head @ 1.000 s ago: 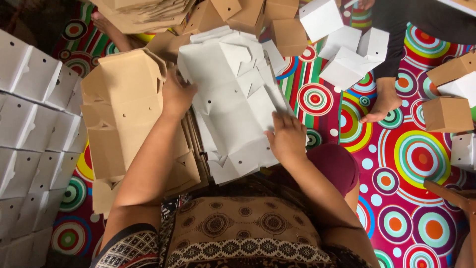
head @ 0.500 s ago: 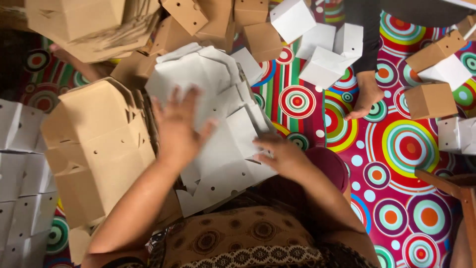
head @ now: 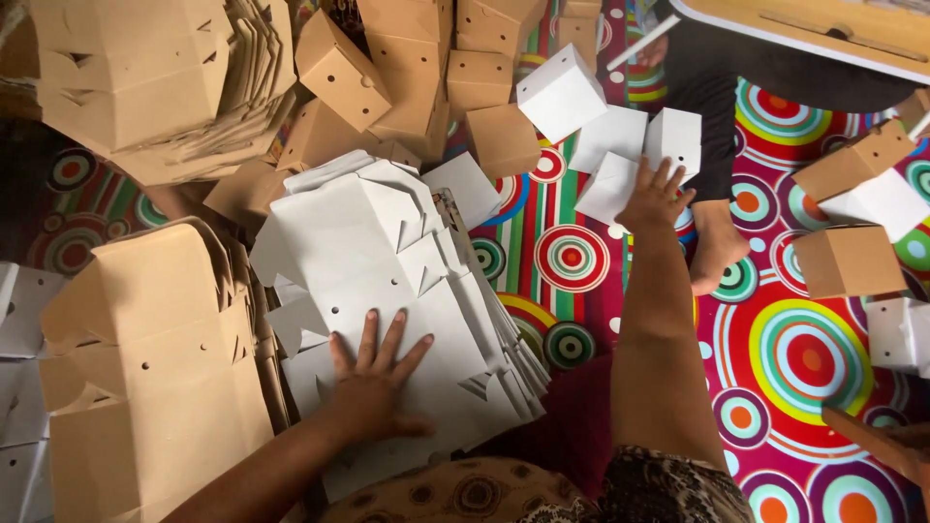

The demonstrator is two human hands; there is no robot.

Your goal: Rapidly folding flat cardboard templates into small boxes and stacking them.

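My left hand (head: 373, 380) lies flat, fingers spread, on top of a stack of flat white die-cut box blanks (head: 373, 247) in front of me. My right hand (head: 655, 194) is stretched far forward with open fingers and rests on a folded white box (head: 608, 187) on the patterned mat. Two more folded white boxes (head: 560, 92) (head: 673, 138) lie just beyond it. A stack of flat brown box blanks (head: 145, 368) sits to the left of the white stack.
Folded brown boxes (head: 426, 68) pile up at the top centre, and more brown blanks (head: 136, 77) at top left. Another person's foot (head: 715, 252) and dark trouser leg rest on the colourful circle-patterned mat (head: 804, 358). More boxes (head: 852, 260) lie at right, white blanks (head: 19, 387) at far left.
My right hand has left the white stack and reached forward to a folded white box. My left hand has slid down toward me on the white blanks. The view has shifted.
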